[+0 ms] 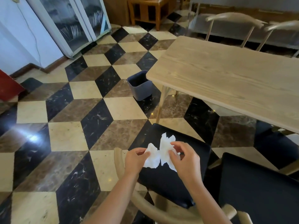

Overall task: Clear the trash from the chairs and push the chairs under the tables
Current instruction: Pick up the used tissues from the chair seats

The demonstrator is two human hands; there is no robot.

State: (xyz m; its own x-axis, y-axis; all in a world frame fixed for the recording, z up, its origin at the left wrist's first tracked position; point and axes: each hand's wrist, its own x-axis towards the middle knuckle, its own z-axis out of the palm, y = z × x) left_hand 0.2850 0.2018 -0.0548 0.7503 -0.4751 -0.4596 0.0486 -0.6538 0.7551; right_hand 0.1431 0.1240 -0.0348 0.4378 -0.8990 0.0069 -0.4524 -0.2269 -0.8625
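Only the head view here, looking down over a chair. Both hands are on crumpled white tissue paper (pixel 159 151), held just above the black padded seat of the pale wooden chair (pixel 169 180). The left hand (pixel 135 160) pinches the left lump of paper between thumb and fingers, other fingers curled in. The right hand (pixel 186 160) has its thumb and forefinger pinching the right, taller lump, with the rest of the fingers loosely bent over it. Can't tell if it's one torn sheet or two pieces, they meet in the middle. The chair's curved wooden backrest (pixel 145 206) wraps around under the forearms, closest to the camera.

A second black-seated chair (pixel 258 191) sits just beside it on the right, also pulled out from the light wood-grain rectangular table (pixel 226 75). A small grey-blue plastic trash bin (pixel 140 84) stands on the floor by the table's near-left corner, touching or nearly touching the edge from this angle, well apart from the hands. Two more pale chair backs (pixel 234 18) show on the table's far side. The floor is a black, cream and brown cube-pattern marble tile (pixel 77 110).
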